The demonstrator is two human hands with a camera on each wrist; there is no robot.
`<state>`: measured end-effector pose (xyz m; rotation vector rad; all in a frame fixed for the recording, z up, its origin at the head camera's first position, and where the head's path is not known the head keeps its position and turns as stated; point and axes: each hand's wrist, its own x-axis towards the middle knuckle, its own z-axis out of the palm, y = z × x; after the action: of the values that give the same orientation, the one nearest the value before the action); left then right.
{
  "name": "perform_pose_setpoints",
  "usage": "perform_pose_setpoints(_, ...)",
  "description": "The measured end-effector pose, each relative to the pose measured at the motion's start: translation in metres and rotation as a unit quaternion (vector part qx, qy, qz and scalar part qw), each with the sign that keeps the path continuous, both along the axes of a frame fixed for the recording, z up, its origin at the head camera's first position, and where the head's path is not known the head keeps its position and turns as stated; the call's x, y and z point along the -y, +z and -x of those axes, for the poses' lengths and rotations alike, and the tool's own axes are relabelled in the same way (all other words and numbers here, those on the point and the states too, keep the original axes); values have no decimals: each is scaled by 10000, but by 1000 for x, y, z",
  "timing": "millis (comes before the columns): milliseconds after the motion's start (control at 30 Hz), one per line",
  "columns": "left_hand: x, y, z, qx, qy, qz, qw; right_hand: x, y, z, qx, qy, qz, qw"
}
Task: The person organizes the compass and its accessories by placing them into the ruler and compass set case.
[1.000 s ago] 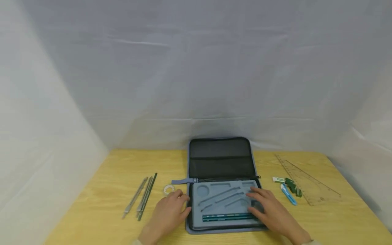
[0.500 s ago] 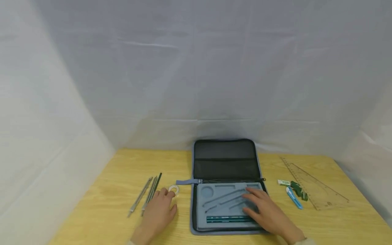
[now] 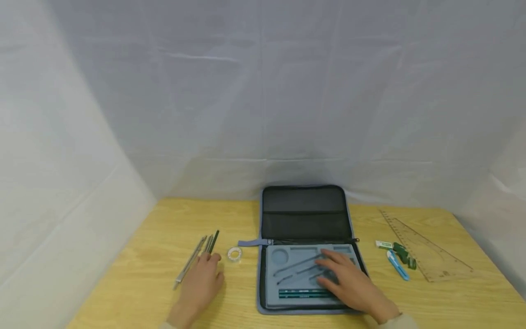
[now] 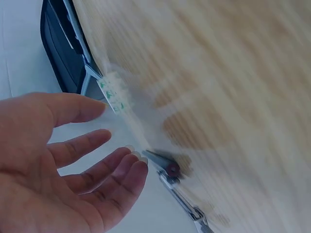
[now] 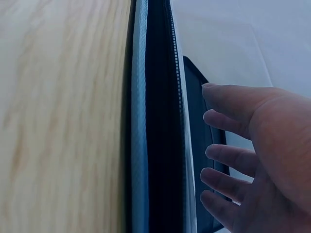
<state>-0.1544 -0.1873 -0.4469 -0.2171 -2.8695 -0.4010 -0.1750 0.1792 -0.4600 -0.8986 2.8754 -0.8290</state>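
My left hand (image 3: 200,284) reaches over the near ends of a dark green pencil (image 3: 215,239) and a slim metal tool beside it. Its fingers look relaxed in the left wrist view and appear to grip nothing; contact with the pencil is unclear. Left of them lies a silvery compass-like tool (image 3: 189,265). Just right of that hand is a small white tape roll (image 3: 234,254). Over the grey moulded tray (image 3: 273,299) of the unzipped case (image 3: 304,224), my right hand (image 3: 349,283) spreads its fingers, holding nothing. Green pencils (image 3: 302,293) lie in the tray's front slot, partly covered by that hand.
Right of the case are a white-and-green eraser (image 3: 384,244), a dark green object (image 3: 400,251), a blue cutter (image 3: 397,265) and a transparent set square (image 3: 427,251). A blue strap (image 3: 248,243) sticks out leftward from the case. White sheeting (image 3: 263,114) surrounds the wooden table (image 3: 135,265).
My left hand has moved left from the case's edge, past the tape roll, to the pencil. The right hand has shifted slightly left over the tray.
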Motion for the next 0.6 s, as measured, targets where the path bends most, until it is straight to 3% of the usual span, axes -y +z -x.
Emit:
perform_pose_setpoints(167,5,2,-1,-152,22,11,9999,6,1,1,-30,58,21,10000)
perform_pose_setpoints(600,14,8,-5,552,560,17,9969,12,-3,1,124,67,16,9999)
